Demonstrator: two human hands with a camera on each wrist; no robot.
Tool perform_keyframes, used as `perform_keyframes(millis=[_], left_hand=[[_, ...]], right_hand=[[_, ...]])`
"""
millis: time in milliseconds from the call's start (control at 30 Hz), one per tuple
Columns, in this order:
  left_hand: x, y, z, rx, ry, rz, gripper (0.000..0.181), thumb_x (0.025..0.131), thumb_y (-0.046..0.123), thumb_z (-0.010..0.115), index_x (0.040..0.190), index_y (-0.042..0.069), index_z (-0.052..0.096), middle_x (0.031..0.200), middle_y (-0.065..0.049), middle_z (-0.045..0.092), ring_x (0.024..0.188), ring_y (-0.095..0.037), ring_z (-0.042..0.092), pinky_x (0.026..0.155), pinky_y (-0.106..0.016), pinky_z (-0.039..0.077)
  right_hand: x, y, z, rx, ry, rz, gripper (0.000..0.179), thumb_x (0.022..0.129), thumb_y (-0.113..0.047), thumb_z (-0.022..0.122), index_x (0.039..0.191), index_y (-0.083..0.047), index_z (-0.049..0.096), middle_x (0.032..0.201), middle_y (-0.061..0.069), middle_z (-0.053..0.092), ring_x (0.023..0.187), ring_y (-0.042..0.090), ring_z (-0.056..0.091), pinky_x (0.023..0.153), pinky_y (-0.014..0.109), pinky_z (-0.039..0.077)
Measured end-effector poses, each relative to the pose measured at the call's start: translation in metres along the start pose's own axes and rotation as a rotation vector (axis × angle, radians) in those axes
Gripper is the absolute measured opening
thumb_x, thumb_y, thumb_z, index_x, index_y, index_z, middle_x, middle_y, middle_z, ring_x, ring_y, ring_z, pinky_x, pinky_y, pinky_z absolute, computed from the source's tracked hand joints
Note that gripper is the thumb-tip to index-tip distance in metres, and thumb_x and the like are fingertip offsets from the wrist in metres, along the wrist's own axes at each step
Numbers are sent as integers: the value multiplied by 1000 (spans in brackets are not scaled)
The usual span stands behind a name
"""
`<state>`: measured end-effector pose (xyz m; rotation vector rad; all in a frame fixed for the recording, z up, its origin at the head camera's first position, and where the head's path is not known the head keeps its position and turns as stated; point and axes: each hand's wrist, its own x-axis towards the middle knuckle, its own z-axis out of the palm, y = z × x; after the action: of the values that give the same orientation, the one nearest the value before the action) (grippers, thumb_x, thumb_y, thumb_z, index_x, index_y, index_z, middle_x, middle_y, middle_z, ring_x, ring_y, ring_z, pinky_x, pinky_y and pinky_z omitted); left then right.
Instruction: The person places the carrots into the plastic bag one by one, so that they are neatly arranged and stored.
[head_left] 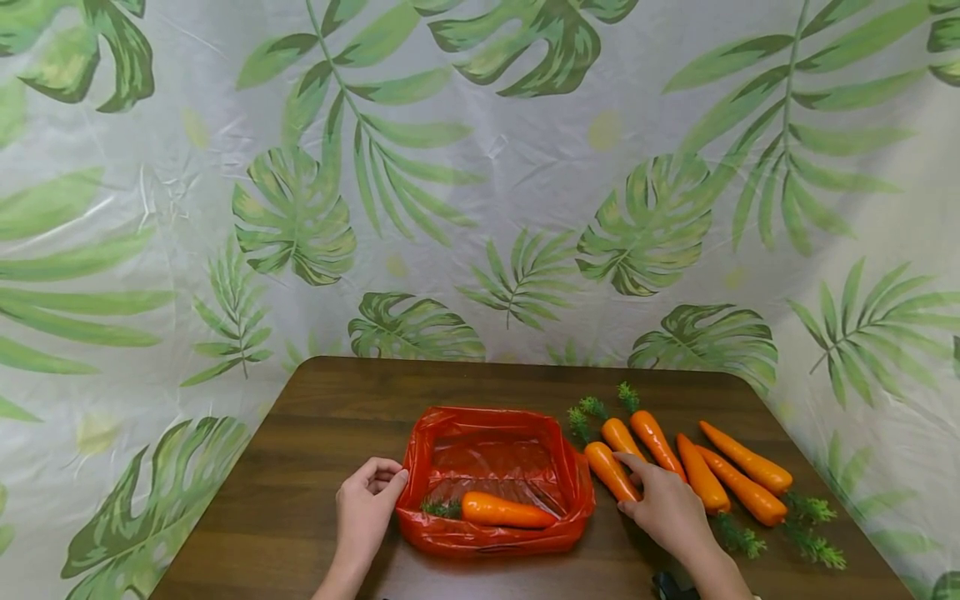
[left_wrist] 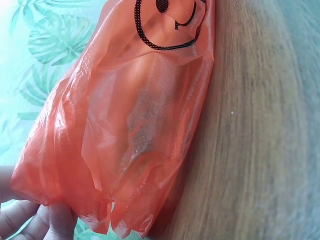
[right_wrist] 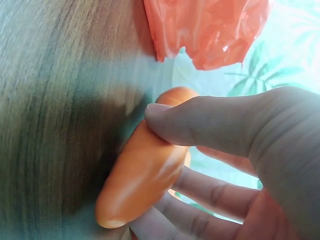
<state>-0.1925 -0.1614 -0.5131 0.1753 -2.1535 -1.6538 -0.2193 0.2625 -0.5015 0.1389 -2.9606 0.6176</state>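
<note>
A red plastic bag stands with its mouth spread wide on the wooden table. Inside it lies one orange carrot with a green leafy top. My left hand pinches the bag's left rim between thumb and fingers; the left wrist view shows a printed smiling face on the bag's side. To the right of the bag, my right hand grips another carrot, thumb on one side and fingers on the other. That carrot's leafy end points away from me, close by the bag's right rim.
Beyond and right of my right hand lie several more carrots, among them an upright-pointing one and one at the far right. A dark object shows by my right wrist. A leaf-patterned sheet hangs behind the table.
</note>
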Motion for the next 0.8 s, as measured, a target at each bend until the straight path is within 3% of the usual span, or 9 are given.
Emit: perform_keyframes(millis=[533, 800], left_hand=[[2, 0, 1, 19, 2, 12, 6, 86, 10, 80, 86, 9, 74, 75, -1, 69, 64, -15, 66, 60, -24, 52], [1, 0, 2, -3, 8, 0, 7, 85, 10, 81, 85, 11, 74, 75, -2, 69, 63, -17, 65, 59, -25, 52]], right_hand=[[0, 1, -1, 40, 13, -7, 73, 72, -16, 90, 139, -21, 60, 98, -2, 71, 73, 14, 63, 53, 34, 46], [1, -1, -5, 32, 35, -24, 73, 72, -16, 90, 139, -21, 60, 92, -3, 70, 63, 12, 56, 52, 34, 43]])
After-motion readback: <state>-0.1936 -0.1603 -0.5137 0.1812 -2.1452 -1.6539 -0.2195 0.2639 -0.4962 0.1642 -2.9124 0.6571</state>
